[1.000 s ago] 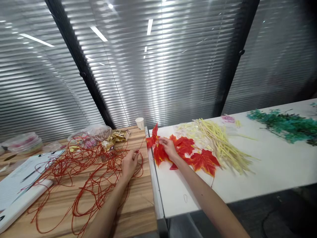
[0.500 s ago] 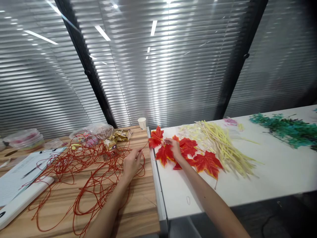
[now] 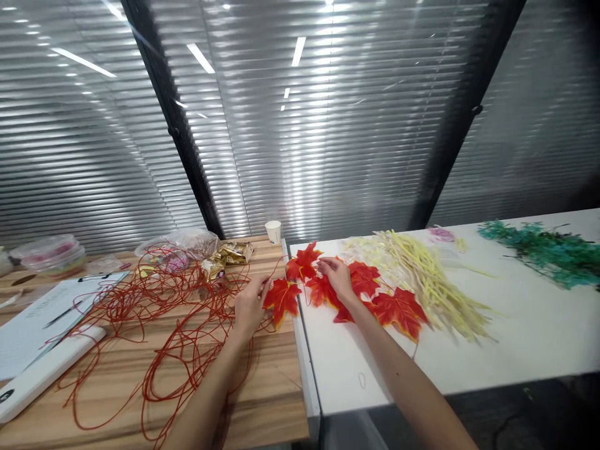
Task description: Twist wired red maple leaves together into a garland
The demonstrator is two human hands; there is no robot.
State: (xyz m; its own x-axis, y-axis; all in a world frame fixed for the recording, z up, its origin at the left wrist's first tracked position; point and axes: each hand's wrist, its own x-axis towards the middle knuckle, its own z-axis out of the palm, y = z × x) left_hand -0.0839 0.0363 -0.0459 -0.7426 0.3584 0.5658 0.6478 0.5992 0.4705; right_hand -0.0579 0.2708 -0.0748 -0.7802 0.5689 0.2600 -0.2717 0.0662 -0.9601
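My left hand is pinched closed at the table seam, with a thin red cord running up from its fingertips. Right beside it, a red artificial maple leaf with yellow edges lies over the wood. My right hand has its fingertips drawn together at the edge of another maple leaf; what they pinch is too small to make out. More maple leaves are spread under and behind my right wrist. A large tangle of red cord lies left of my left hand.
Yellow strips lie in a heap on the white table, with teal foliage farther right. On the wooden table are a paper cup, gold wrappers, a clipboard, plastic tubs and a long white object.
One maple leaf has come left across the seam to beside my left hand, and another sits farther up. My right hand has shifted slightly right. The left still pinches the cord.
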